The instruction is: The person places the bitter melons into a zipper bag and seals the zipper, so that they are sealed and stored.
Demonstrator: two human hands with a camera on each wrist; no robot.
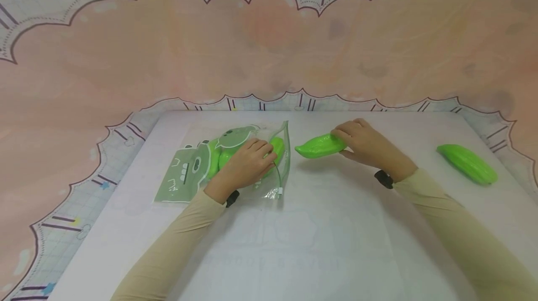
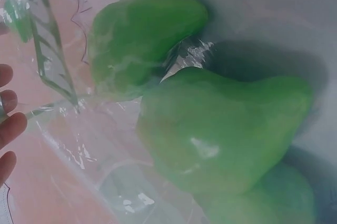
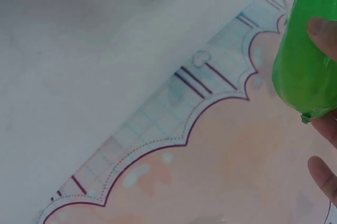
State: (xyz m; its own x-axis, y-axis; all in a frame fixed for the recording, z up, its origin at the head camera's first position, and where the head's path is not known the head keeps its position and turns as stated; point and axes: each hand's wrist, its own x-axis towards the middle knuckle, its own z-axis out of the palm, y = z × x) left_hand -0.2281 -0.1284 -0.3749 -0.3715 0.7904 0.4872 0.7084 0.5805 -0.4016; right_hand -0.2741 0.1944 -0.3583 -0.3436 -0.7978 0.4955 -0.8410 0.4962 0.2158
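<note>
A clear zip bag [image 1: 174, 184] with a green cartoon print lies on the left half of the table, its mouth facing right. My left hand [image 1: 248, 163] pinches the bag near its mouth, holding the opening apart. Several green mango-like fruits [image 2: 221, 129] are inside the bag, seen through the plastic in the left wrist view. My right hand [image 1: 367, 144] grips a long green fruit [image 1: 317, 147] by its right end, above the table. The tapered tip points left at the bag mouth, a short gap away. A small stem nub shows in the right wrist view.
Another long green fruit [image 1: 468, 164] lies at the right side of the white table [image 1: 294, 254]. A white slider [image 1: 280, 191] sits at the near corner of the bag mouth. Behind the table hangs a pink patterned cloth [image 1: 273, 53].
</note>
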